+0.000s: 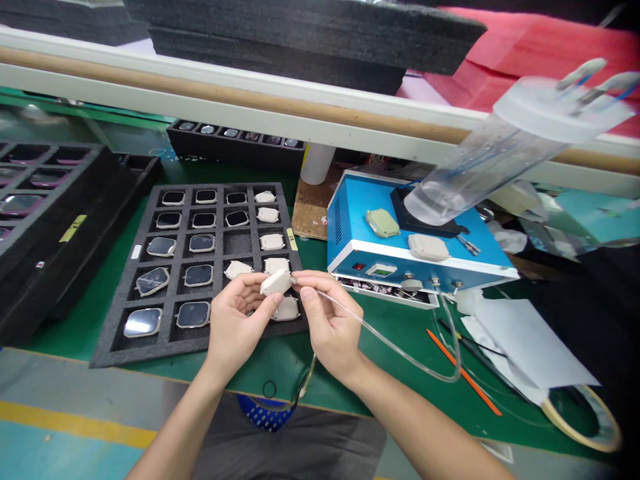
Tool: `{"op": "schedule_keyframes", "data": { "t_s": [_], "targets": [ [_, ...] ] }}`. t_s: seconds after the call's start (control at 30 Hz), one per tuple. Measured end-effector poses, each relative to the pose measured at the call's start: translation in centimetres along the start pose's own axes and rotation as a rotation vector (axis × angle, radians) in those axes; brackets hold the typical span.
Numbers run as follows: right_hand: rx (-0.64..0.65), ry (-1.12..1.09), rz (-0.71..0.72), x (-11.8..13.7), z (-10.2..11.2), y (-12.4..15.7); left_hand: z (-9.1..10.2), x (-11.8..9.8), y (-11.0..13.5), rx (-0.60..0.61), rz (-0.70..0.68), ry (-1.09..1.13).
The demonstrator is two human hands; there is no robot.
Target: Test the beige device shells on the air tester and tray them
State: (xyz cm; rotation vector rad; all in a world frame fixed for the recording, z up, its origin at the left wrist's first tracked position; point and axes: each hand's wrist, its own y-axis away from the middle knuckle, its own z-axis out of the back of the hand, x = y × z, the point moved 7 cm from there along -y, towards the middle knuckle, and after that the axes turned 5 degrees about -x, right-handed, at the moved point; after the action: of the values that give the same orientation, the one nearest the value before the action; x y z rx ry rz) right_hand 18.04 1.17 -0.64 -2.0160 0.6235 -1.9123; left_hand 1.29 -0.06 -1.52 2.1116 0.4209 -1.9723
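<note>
My left hand point(239, 319) holds a small beige watch-shaped casing point(276, 283) between thumb and fingers, just above the near right corner of a black foam tray point(223, 263). My right hand point(327, 313) pinches the end of a thin clear tube point(400, 350) against the casing's right side. The tube loops over the green mat to a blue box machine point(350, 230). The tray's pockets hold several dark-screened units on the left and beige casings in the right column.
Two more casings lie on the blue machine beside a tilted clear cylinder point(480, 167). More black foam trays point(45, 207) stand at the left and back. An orange pen point(463, 373), white papers point(525, 347) and a tape roll point(585, 420) lie at the right.
</note>
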Motion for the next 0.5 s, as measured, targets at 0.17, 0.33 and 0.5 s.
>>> {"op": "schedule_keyframes", "data": {
  "t_s": [0.17,0.33,0.5],
  "targets": [
    [-0.004,-0.002,-0.004,-0.01,0.05,0.07,-0.01,-0.10,0.05,-0.003,0.007,-0.008],
    [0.001,-0.004,-0.009,-0.22,0.07,0.09,-0.05,-0.05,0.11,0.005,0.002,0.005],
    [0.001,-0.011,-0.006,-0.16,0.00,0.01,-0.04,-0.02,0.08,0.007,0.001,0.005]
  ]
}}
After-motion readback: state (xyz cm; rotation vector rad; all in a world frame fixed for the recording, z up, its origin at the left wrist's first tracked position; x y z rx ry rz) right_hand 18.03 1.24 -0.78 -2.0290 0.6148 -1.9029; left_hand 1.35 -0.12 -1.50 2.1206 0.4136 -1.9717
